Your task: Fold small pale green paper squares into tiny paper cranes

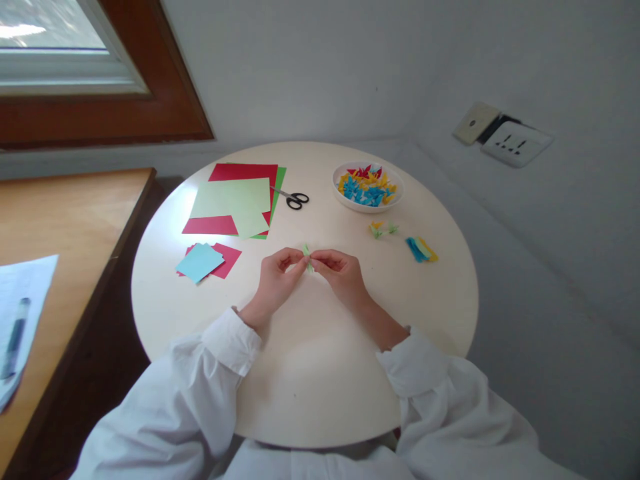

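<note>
hands [309, 277] pinching green folded paper [307, 251], white table [320, 373]

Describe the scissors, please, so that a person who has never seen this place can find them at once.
On the round white table, look at the far half, between the stack of large red and green paper sheets and the white dish of small folded papers. The scissors lie there, their blades pointing to the sheets. Their two black finger loops set them apart from the colourful paper.
</note>
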`<move>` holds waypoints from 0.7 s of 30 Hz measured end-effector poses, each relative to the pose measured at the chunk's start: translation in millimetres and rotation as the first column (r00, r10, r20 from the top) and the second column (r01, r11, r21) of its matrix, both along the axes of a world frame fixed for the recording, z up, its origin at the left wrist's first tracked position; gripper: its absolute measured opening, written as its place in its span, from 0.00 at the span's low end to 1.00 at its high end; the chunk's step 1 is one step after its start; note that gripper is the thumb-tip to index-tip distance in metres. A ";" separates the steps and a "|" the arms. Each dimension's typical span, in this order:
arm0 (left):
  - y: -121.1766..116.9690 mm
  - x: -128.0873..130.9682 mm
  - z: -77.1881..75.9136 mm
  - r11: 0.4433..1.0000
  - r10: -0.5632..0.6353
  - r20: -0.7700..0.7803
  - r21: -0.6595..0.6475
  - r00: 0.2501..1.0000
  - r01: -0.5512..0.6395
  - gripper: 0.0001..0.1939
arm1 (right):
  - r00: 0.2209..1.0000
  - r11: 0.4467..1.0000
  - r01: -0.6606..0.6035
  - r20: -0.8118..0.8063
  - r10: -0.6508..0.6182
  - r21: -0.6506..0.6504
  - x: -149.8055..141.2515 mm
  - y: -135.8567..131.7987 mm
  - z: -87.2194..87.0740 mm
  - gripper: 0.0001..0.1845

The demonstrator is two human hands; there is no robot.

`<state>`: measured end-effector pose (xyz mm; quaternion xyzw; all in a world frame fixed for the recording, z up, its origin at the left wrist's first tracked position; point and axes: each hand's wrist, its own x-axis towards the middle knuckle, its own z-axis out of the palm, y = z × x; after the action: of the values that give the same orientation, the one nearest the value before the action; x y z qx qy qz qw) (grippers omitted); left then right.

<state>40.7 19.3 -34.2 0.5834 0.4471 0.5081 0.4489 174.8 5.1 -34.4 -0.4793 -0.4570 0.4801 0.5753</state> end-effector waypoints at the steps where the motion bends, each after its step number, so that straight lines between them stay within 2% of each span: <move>1: 0.3 0.2 -1.2 1.000 0.004 -0.003 0.003 1.000 -0.004 0.08 | 1.000 1.000 0.007 0.012 -0.007 0.014 -0.6 -0.5 -0.2 0.04; 9: 1.6 0.9 -7.0 0.999 -0.019 -0.011 0.025 1.000 0.019 0.09 | 0.996 0.993 0.038 0.075 -0.047 0.114 -3.3 -3.4 -2.5 0.03; 17: 2.3 1.6 -4.1 0.999 -0.016 -0.005 -0.031 1.000 0.016 0.11 | 0.981 0.979 0.067 0.167 -0.100 0.193 -3.1 -5.9 -3.7 0.03; 21: 1.5 1.1 -5.2 1.000 0.006 -0.016 -0.027 1.000 -0.007 0.10 | 0.983 0.984 0.084 0.148 -0.108 0.159 -4.4 -5.7 -4.4 0.03</move>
<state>41.8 20.8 -39.4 0.5798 0.4593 0.4989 0.4516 170.4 -0.5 -38.8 -0.4914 -0.5123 0.3766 0.5952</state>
